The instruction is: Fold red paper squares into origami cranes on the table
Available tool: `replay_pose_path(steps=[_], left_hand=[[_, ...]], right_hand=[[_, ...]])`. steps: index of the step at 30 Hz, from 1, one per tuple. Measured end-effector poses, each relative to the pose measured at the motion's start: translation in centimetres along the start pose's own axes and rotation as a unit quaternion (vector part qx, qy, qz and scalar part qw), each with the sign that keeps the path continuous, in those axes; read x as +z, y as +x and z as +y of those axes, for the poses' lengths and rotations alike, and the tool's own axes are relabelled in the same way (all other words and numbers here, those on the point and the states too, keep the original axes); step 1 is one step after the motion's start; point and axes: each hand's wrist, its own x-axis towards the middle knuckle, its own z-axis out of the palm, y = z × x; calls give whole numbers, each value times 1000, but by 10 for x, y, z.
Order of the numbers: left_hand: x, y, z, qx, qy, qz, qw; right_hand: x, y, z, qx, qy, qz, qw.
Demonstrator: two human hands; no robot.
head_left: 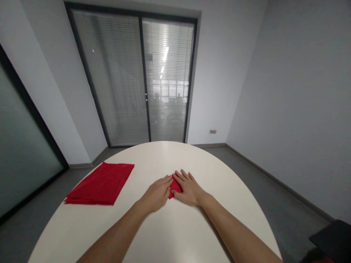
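A small folded red sheet (175, 185), paper or cloth I cannot tell, lies on the white table between my hands. My left hand (157, 193) rests at its left side, fingers extended close together over the edge and thumb apart below them. From the right, my right hand (189, 188) lies flat across the sheet with its fingers spread. Both hands hide parts of the red piece. Farther left, a stack of larger red sheets (102, 184) lies flat near the table's rim, its layers showing at the lower left corner.
The round white table (170, 233) has a curved edge on the far side and to both sides. Beyond it stand a glazed partition with blinds (167, 109) and grey walls. A dark object (333, 239) sits at the lower right, off the table.
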Motion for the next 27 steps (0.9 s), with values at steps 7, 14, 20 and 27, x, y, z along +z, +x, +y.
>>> replay_pose_path(steps=[7, 14, 20, 27], left_hand=[[6, 3, -1, -48, 34, 14, 998], [10, 3, -2, -105, 58, 27, 992], [15, 1, -7, -100, 54, 41, 993], [9, 0, -5, -73, 57, 53, 994]], right_hand=[[-2, 0, 1, -18, -6, -2, 1000], [-5, -1, 2, -39, -1, -14, 999], [-7, -3, 0, -43, -1, -4, 999], [-9, -3, -3, -74, 9, 29, 997]])
